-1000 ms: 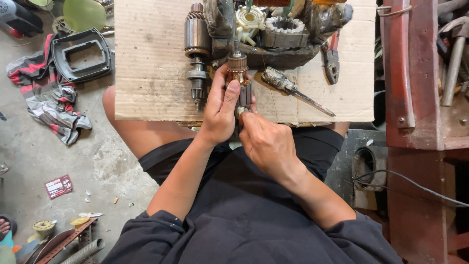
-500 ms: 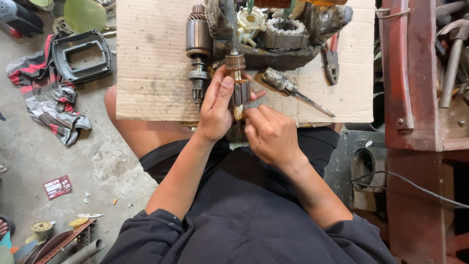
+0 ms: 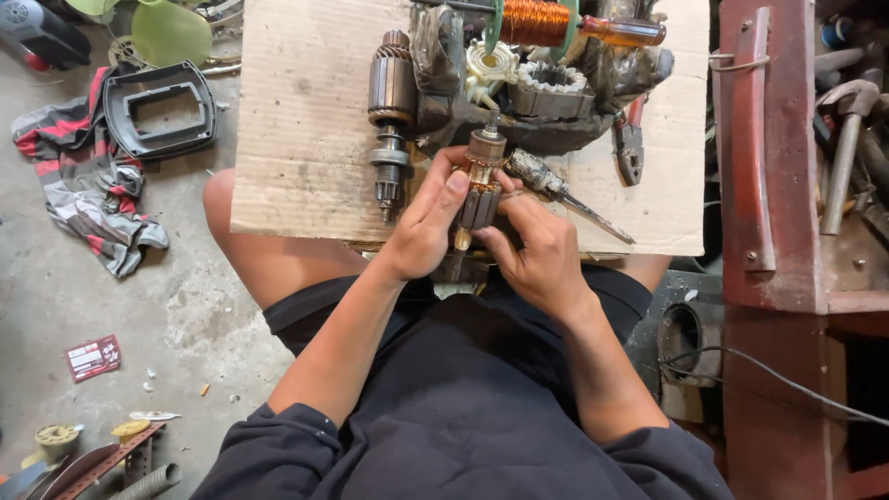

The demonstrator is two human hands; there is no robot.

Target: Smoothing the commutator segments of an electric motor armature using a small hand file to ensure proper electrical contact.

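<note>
A person seated on the floor holds a small motor armature over a wooden board resting on their lap.

On the concrete floor at far left lie a crumpled grey and red cloth [image 3: 88, 190] and a black plastic frame [image 3: 159, 108]. On the wooden board [image 3: 296, 139], left of centre, a larger armature [image 3: 391, 116] lies lengthwise. At the board's near edge, the left hand [image 3: 428, 227] grips the small armature [image 3: 480, 190] from the left, thumb pressed on its core. The right hand [image 3: 542, 250] clasps it from the right, fingers curled around its lower end. Just beyond lie a screwdriver [image 3: 565, 193], a stator [image 3: 551, 88] and red-handled pliers [image 3: 630, 139] toward the right edge.
</note>
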